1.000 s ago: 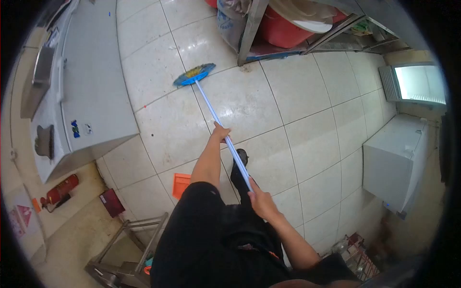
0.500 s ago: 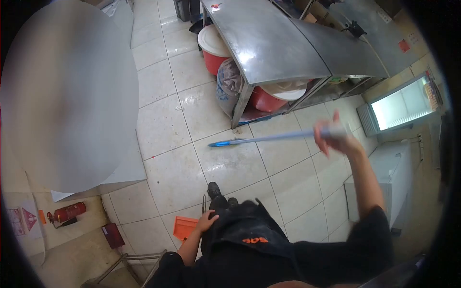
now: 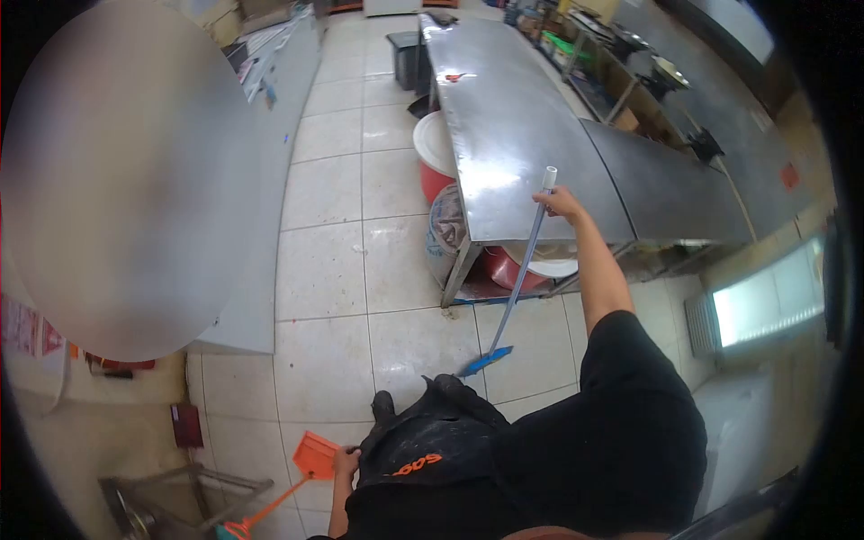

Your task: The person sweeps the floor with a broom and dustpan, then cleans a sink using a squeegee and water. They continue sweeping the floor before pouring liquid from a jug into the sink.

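My right hand is closed round the upper end of a broom's handle, just under its white tip. The long grey-blue handle of the broom slants down to a blue head on the tiles, close by my right shoe. Low beside my thigh is my left hand, its fingers curled; whatever they hold is too small to make out. Right at that hand, an orange dustpan overlaps it in this view, its thin orange handle running toward the lower left. A black apron covers my front.
A steel table stands ahead, with red lidded tubs and a sack beneath. Along the left runs a white counter, partly blurred. A metal frame stands lower left; a lit glass-front fridge is at right.
My right hand and the broom handle have swung left and upright; the broom head has moved right, nearer my feet. My left hand has drawn back, its fingers now curled. The camera view has shifted.
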Action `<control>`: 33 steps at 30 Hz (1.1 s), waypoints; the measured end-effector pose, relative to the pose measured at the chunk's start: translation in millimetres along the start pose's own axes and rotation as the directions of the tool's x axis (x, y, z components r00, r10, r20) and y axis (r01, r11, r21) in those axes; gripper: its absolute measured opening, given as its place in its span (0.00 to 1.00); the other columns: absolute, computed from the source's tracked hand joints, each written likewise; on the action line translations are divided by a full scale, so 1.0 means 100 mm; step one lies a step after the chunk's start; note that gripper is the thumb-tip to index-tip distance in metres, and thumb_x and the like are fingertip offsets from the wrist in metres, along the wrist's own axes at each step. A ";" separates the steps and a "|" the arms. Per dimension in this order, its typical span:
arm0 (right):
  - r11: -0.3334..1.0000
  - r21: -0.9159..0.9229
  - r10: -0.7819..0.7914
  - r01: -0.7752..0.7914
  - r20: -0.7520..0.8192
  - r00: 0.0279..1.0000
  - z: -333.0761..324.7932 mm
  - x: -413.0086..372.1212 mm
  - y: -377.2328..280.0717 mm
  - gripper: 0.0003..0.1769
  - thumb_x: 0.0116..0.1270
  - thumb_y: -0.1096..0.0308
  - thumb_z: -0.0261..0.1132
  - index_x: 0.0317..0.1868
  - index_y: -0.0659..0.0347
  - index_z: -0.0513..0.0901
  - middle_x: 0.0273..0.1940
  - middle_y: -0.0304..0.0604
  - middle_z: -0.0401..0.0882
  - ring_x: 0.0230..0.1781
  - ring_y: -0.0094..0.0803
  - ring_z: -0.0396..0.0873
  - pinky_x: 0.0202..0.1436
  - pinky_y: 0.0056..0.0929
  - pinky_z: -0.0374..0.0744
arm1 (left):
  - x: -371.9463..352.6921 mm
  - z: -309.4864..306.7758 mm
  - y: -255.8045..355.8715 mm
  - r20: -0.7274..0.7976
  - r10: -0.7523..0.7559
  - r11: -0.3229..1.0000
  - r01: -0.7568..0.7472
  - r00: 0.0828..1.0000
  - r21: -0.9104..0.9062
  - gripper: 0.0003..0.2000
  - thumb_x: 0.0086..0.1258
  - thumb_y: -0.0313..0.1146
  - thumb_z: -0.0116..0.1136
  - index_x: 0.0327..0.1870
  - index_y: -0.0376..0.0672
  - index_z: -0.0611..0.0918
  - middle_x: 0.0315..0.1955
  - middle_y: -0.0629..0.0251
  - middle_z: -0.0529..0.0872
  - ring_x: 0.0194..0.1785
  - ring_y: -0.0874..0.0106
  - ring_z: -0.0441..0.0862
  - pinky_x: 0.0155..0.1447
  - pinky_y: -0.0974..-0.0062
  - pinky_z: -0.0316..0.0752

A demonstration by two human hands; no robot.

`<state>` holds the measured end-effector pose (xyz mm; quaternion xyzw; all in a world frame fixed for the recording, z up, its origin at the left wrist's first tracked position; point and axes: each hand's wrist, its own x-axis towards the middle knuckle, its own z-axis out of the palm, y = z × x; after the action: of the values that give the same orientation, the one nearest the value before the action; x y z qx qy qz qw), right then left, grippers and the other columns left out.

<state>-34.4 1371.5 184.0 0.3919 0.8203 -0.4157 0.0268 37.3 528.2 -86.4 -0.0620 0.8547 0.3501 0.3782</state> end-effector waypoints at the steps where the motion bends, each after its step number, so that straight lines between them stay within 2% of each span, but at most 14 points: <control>1: 0.988 -0.037 -0.156 0.152 -0.173 0.972 0.08 0.29 0.24 0.23 0.60 0.49 0.73 0.43 0.62 0.86 0.28 0.43 0.81 0.28 0.33 0.79 0.34 0.34 0.78 | -0.17 0.15 -0.10 -0.019 -0.027 0.999 0.026 0.999 -0.019 0.15 0.59 0.29 0.70 0.47 0.36 0.88 0.42 0.51 0.90 0.46 0.62 0.88 0.53 0.66 0.79; 6: 0.966 -0.244 -0.199 0.083 -0.499 0.843 0.38 1.11 0.84 0.36 0.68 0.38 0.61 0.56 0.67 0.82 0.56 0.63 0.80 0.60 0.56 0.76 0.63 0.50 0.73 | -1.06 1.15 -0.41 -0.251 -0.204 0.977 0.215 0.946 0.016 0.16 0.59 0.38 0.67 0.45 0.38 0.88 0.40 0.50 0.89 0.47 0.56 0.88 0.54 0.64 0.80; 9: 0.447 -0.824 -0.796 0.348 -0.189 0.575 0.42 1.32 1.28 0.21 0.74 0.56 0.61 0.66 0.39 0.78 0.67 0.58 0.72 0.67 0.56 0.69 0.70 0.48 0.67 | -1.53 1.49 -0.30 -0.303 -0.330 0.942 0.330 0.894 -0.053 0.20 0.62 0.49 0.58 0.44 0.43 0.89 0.39 0.48 0.88 0.47 0.53 0.87 0.55 0.59 0.79; 11: 0.880 -0.237 -0.474 0.411 -0.484 0.736 0.67 1.35 1.25 0.36 0.64 0.46 0.68 0.68 0.53 0.74 0.67 0.60 0.70 0.67 0.54 0.70 0.70 0.50 0.68 | -1.85 1.67 -0.25 -0.350 -0.404 0.912 0.343 0.845 -0.225 0.17 0.61 0.45 0.57 0.41 0.43 0.89 0.36 0.48 0.88 0.41 0.53 0.88 0.51 0.59 0.81; 16: 1.000 0.009 0.013 -0.010 -0.931 0.366 1.82 0.20 0.92 0.43 0.50 0.32 0.74 0.51 0.62 0.79 0.51 0.57 0.79 0.50 0.55 0.77 0.53 0.53 0.76 | -2.57 1.98 -0.49 -0.299 -0.640 0.686 0.351 0.708 -0.637 0.20 0.64 0.46 0.54 0.44 0.40 0.88 0.39 0.48 0.89 0.47 0.53 0.87 0.55 0.58 0.79; 19: 0.960 -0.250 -0.279 0.123 -0.878 0.389 2.98 -0.82 0.79 0.36 0.55 0.37 0.74 0.51 0.59 0.79 0.48 0.58 0.79 0.45 0.58 0.79 0.46 0.57 0.77 | -2.79 2.59 -1.10 -0.446 -0.709 0.688 0.400 0.546 -0.606 0.21 0.66 0.47 0.55 0.47 0.39 0.87 0.47 0.46 0.86 0.54 0.49 0.83 0.59 0.56 0.77; 20: 0.936 -0.352 -0.210 0.025 -0.499 0.841 3.48 -1.11 0.75 0.26 0.64 0.44 0.66 0.48 0.58 0.81 0.41 0.60 0.82 0.40 0.57 0.84 0.39 0.54 0.81 | -2.94 2.69 -1.16 -0.367 -0.761 0.613 0.410 0.535 -0.675 0.21 0.67 0.47 0.56 0.47 0.39 0.86 0.50 0.45 0.85 0.56 0.48 0.82 0.60 0.56 0.76; 21: 0.667 -0.591 -0.512 0.455 0.081 0.855 4.05 -1.01 1.09 0.21 0.68 0.47 0.62 0.47 0.57 0.81 0.42 0.55 0.84 0.40 0.54 0.85 0.38 0.48 0.83 | -3.11 2.78 -1.23 -0.287 -0.804 0.534 0.419 0.521 -0.735 0.21 0.68 0.48 0.56 0.48 0.38 0.86 0.52 0.43 0.84 0.57 0.47 0.81 0.62 0.56 0.75; 22: 0.742 -0.419 -0.192 0.523 0.614 0.765 4.62 -0.96 1.33 0.20 0.70 0.49 0.62 0.49 0.56 0.83 0.44 0.51 0.85 0.36 0.45 0.85 0.38 0.43 0.83 | -3.31 2.92 -1.33 -0.262 -0.832 0.472 0.376 0.488 -0.797 0.21 0.68 0.48 0.57 0.47 0.38 0.86 0.50 0.44 0.85 0.57 0.48 0.81 0.61 0.56 0.75; 23: 0.858 -0.348 0.203 0.378 0.905 0.373 5.05 -1.52 1.11 0.19 0.72 0.51 0.62 0.51 0.56 0.84 0.45 0.47 0.87 0.32 0.36 0.85 0.37 0.38 0.83 | -3.47 3.13 -1.50 -0.231 -0.858 0.406 0.332 0.459 -0.851 0.20 0.68 0.48 0.58 0.47 0.39 0.86 0.49 0.44 0.85 0.56 0.48 0.81 0.61 0.56 0.75; 27: 0.125 0.037 0.282 0.991 0.957 -0.071 6.31 -4.04 0.55 0.23 0.68 0.46 0.66 0.49 0.59 0.84 0.41 0.48 0.87 0.33 0.33 0.86 0.40 0.34 0.82 | -4.21 3.95 -2.23 -0.292 -0.935 0.315 0.092 0.202 -0.945 0.21 0.67 0.51 0.59 0.44 0.41 0.87 0.44 0.48 0.88 0.53 0.49 0.83 0.59 0.56 0.76; 29: 0.148 0.228 0.068 0.962 0.968 -0.240 6.98 -4.91 0.55 0.24 0.68 0.47 0.65 0.51 0.58 0.84 0.42 0.48 0.87 0.37 0.36 0.86 0.46 0.36 0.82 | -4.64 4.07 -2.45 -0.253 -0.963 0.260 0.070 0.096 -0.963 0.19 0.68 0.49 0.62 0.47 0.43 0.85 0.39 0.52 0.89 0.44 0.54 0.86 0.51 0.57 0.80; 31: 0.338 0.158 0.058 0.928 0.980 -0.188 7.19 -6.08 0.21 0.23 0.69 0.48 0.65 0.51 0.59 0.84 0.44 0.49 0.87 0.42 0.39 0.86 0.51 0.39 0.81 | -5.15 4.02 -2.65 0.269 -0.932 -0.358 -0.507 0.241 -0.784 0.18 0.68 0.45 0.65 0.53 0.46 0.80 0.34 0.57 0.87 0.36 0.63 0.86 0.42 0.60 0.82; 33: 0.261 0.351 -0.028 0.899 0.934 -0.357 7.29 -7.01 -0.07 0.19 0.71 0.57 0.65 0.54 0.61 0.83 0.42 0.44 0.87 0.36 0.33 0.85 0.45 0.34 0.82 | -5.42 4.22 -3.17 0.268 -0.926 -0.375 -0.574 0.265 -0.728 0.19 0.69 0.44 0.66 0.56 0.49 0.76 0.32 0.62 0.85 0.29 0.71 0.83 0.33 0.67 0.81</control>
<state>240.1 421.5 -28.5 -0.5155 0.6959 -0.1827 0.4655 792.0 477.5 -84.4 -0.7706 0.1208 0.5716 -0.2546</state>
